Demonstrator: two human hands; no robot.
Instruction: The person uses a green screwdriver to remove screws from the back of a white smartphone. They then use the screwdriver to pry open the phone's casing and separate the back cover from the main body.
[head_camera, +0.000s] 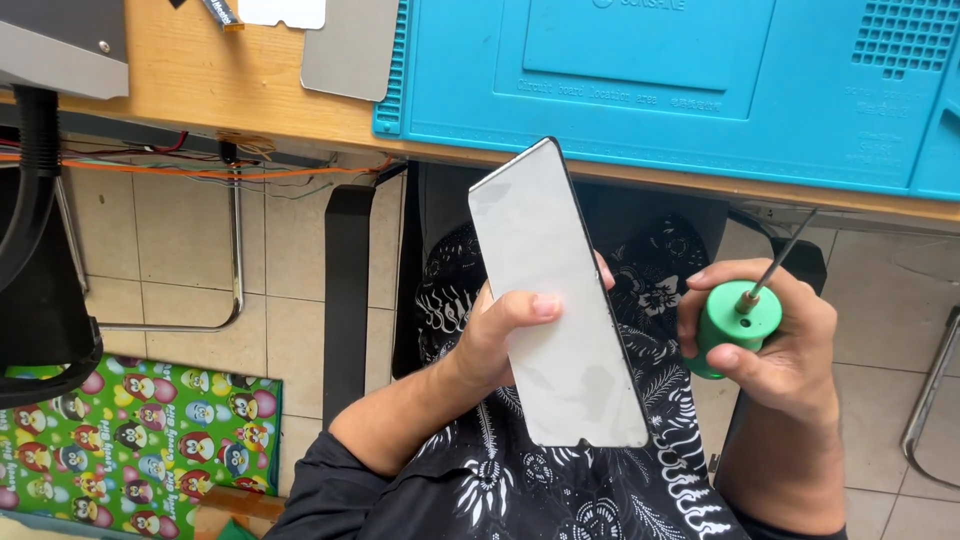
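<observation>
Your left hand (500, 330) grips a slim phone panel (558, 300), pale face up, over your lap below the blue repair mat (660, 90). Your right hand (775, 345) wraps a green-handled precision screwdriver (740, 315), tip raised and apart from the panel; bringing them together needs careful aim.

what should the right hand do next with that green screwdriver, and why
Probably swing the green screwdriver tip down toward the flat panel. The right hand holds it with the shaft pointing up and away, apart from the panel, which the left hand grips over the lap.
</observation>
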